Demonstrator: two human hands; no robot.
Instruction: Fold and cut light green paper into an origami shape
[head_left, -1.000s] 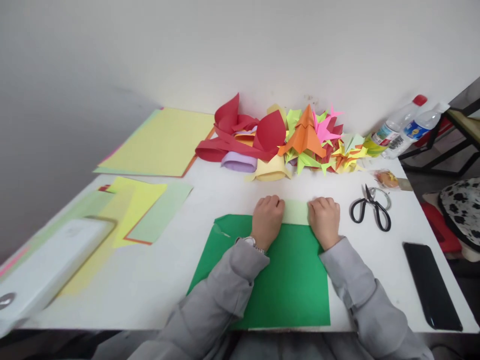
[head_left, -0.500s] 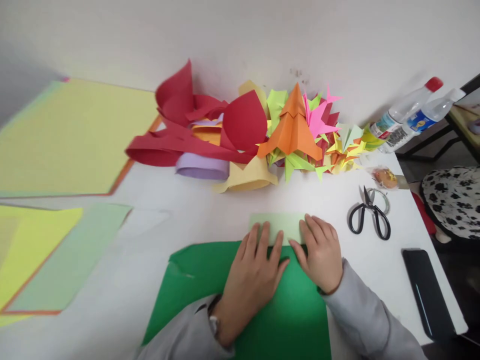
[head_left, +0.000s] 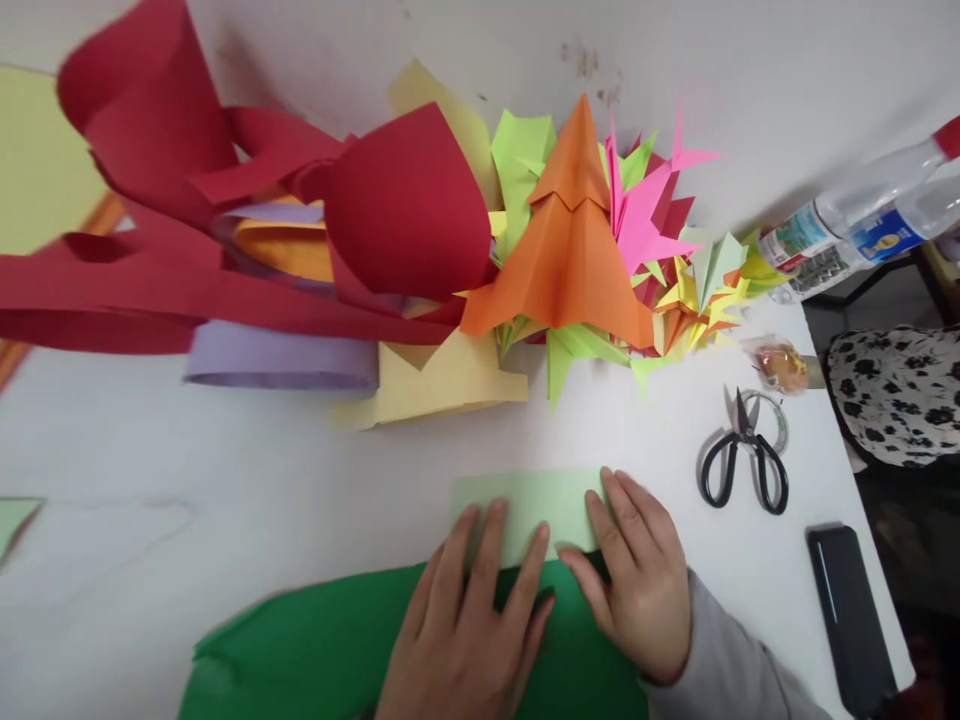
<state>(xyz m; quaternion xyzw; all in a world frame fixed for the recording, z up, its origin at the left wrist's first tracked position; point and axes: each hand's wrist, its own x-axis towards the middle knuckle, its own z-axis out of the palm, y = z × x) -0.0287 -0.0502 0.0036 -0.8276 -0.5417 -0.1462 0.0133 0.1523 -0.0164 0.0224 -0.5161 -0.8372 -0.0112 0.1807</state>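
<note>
A pale green paper strip (head_left: 536, 510) lies flat on the white table, just past the edge of a large dark green sheet (head_left: 315, 620). My left hand (head_left: 472, 610) is spread over both, its fingertips pressing on the left part of the strip. My right hand (head_left: 637, 570) rests at the strip's right end, with its fingers laid out and its thumb by the near edge. Both palms are over the green sheet. Neither hand is closed around anything.
Behind the strip stand red paper shapes (head_left: 412, 210), a purple paper band (head_left: 285, 355) and an orange folded paper plane (head_left: 574, 250). To the right are black-handled scissors (head_left: 746, 450), a tape roll (head_left: 776, 420), a phone (head_left: 851, 620) and plastic bottles (head_left: 862, 215). Someone in patterned clothing (head_left: 892, 395) is beyond.
The view has moved closer and shifted right, so the paper stack at left is mostly out of frame. Both hands stay on the pale green strip, almost in the same pose.
</note>
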